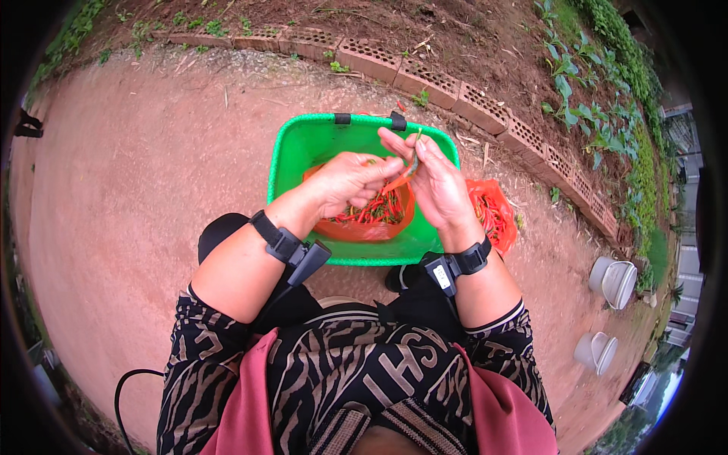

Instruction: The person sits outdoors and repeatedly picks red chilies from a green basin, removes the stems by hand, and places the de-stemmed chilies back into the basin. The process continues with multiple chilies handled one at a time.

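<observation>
My right hand (pixel 438 182) pinches a chili pepper (pixel 414 164), part green and part red, between thumb and finger, with its stem pointing up. Close beside the pepper, my left hand (pixel 350 179) has its thumb and fingers drawn together; a small green bit shows at its fingers, but whether it grips anything is unclear. Below both hands, an orange plastic bag (pixel 369 232) full of red chilies with green stems (pixel 378 211) sits inside a green plastic basket (pixel 341 253). My left hand partly hides the bag.
Right of the basket, a second orange bag (pixel 505 227) of chilies rests on the concrete ground (pixel 142 170). A row of hollow bricks (pixel 426 82) edges a soil bed with leafy plants (pixel 591 114). Two lidded white buckets (pixel 606 278) stand at the right. Someone's dark-clad foot (pixel 28 125) shows far left.
</observation>
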The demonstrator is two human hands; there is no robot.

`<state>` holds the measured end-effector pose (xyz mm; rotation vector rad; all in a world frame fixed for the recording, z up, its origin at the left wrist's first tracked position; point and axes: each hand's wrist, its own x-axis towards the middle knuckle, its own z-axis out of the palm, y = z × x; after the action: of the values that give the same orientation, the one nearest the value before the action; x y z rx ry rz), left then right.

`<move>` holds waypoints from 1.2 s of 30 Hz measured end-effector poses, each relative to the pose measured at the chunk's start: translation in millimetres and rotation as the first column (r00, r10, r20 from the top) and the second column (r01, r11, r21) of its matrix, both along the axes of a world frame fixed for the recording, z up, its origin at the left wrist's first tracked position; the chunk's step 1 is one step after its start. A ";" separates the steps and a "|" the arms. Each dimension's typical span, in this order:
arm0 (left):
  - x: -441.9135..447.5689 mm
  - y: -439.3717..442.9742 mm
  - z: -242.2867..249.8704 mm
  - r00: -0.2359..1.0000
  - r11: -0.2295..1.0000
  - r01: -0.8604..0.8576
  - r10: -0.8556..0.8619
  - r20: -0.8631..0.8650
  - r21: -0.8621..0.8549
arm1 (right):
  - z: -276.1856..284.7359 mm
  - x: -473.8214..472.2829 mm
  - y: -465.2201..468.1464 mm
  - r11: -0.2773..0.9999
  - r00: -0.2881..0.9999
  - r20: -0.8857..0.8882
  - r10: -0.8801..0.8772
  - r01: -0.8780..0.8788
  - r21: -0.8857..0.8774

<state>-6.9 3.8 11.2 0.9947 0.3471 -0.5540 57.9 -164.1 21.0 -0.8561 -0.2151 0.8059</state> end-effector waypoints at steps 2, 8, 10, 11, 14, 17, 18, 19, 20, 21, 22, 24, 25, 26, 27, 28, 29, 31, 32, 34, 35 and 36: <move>-1.3 -4.9 0.4 0.999 0.990 0.046 -0.042 0.031 -0.133 | 0.3 -3.7 4.5 0.999 1.000 -0.003 0.025 -0.025 -0.041; -0.5 0.5 7.5 0.988 0.999 0.034 -0.035 0.149 0.012 | -6.2 2.1 1.6 0.982 0.997 0.019 -0.069 0.071 -0.175; -1.8 0.9 9.4 0.993 0.997 0.022 -0.031 0.113 0.075 | -11.6 5.7 0.6 0.950 0.983 -0.044 -0.179 0.161 -0.267; -1.0 1.5 10.2 0.994 0.994 0.011 -0.022 0.103 0.108 | -13.9 6.5 1.2 0.946 0.990 0.000 -0.144 0.138 -0.292; 1.5 7.2 10.4 0.991 1.000 -0.022 0.022 0.130 0.002 | -18.0 1.2 1.3 0.875 0.988 0.099 -0.115 0.148 -0.460; 2.5 8.1 9.1 0.992 0.999 -0.045 0.042 0.117 0.023 | -14.9 -5.2 1.6 0.842 0.960 0.273 -0.062 0.198 -0.502; 2.6 7.7 8.7 0.994 0.999 -0.037 0.033 0.108 0.037 | -12.3 -4.0 1.6 0.858 0.945 0.328 -0.020 0.184 -0.479; 2.6 6.9 8.4 0.991 0.994 -0.020 0.006 0.137 0.105 | -9.9 -2.9 2.2 0.883 0.919 0.394 0.004 0.182 -0.433; 2.3 5.9 8.3 0.986 0.986 -0.004 -0.024 0.167 0.169 | -7.8 -2.7 3.4 0.876 0.921 0.388 0.019 0.172 -0.451; 2.0 4.7 8.5 0.980 0.973 0.009 -0.055 0.194 0.232 | -5.8 -3.1 4.8 0.877 0.919 0.393 0.020 0.173 -0.448; 1.5 3.2 8.7 0.978 0.978 -0.011 -0.032 0.205 0.208 | -4.0 -4.5 5.3 0.878 0.920 0.392 0.020 0.172 -0.447; 1.7 2.1 9.0 0.970 0.989 -0.045 0.009 0.244 0.144 | 0.6 -5.6 2.7 0.921 0.949 0.313 -0.032 0.150 -0.360; 1.8 2.9 9.0 0.976 0.998 -0.036 0.023 0.216 0.057 | 2.2 -5.5 1.8 0.945 0.962 0.269 -0.044 0.128 -0.302; 1.8 4.5 8.8 0.980 0.999 -0.023 0.031 0.198 -0.045 | 3.7 -4.8 0.6 0.945 0.959 0.281 -0.039 0.127 -0.301; 1.4 6.2 8.2 0.983 0.989 -0.016 0.042 0.177 -0.145 | 4.5 -5.0 -0.5 0.943 0.959 0.280 -0.028 0.119 -0.310; 0.7 7.1 7.4 0.988 0.985 -0.017 0.043 0.148 -0.172 | 4.9 -5.0 -1.1 0.944 0.960 0.279 -0.017 0.108 -0.311; 1.2 8.3 6.2 0.983 0.988 -0.011 0.038 0.178 -0.152 | 4.6 -5.4 -0.9 0.953 0.958 0.287 -0.017 0.102 -0.287; 3.2 9.4 3.1 0.975 0.995 -0.006 0.028 0.222 -0.096 | 1.8 -7.0 1.9 0.930 0.947 0.320 -0.014 0.130 -0.345; 4.2 6.7 1.0 0.978 0.997 -0.027 0.043 0.205 -0.078 | -0.3 -7.9 4.1 0.930 0.945 0.326 -0.010 0.129 -0.344; 4.6 6.0 -0.8 0.977 0.993 -0.017 0.041 0.208 -0.114 | -2.4 -8.4 3.7 0.922 0.933 0.360 -0.012 0.150 -0.358; 4.9 5.4 -1.2 0.979 0.992 -0.011 0.036 0.199 -0.124 | -3.0 -8.0 2.5 0.912 0.921 0.388 -0.016 0.173 -0.373; 5.3 4.4 -1.0 0.977 0.994 -0.015 0.037 0.212 -0.105 | -3.2 -7.3 0.7 0.901 0.909 0.417 -0.017 0.195 -0.388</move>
<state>-1.7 8.1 10.2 0.9386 0.1385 -0.4324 50.5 -163.4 17.8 -1.4383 -0.3627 0.5659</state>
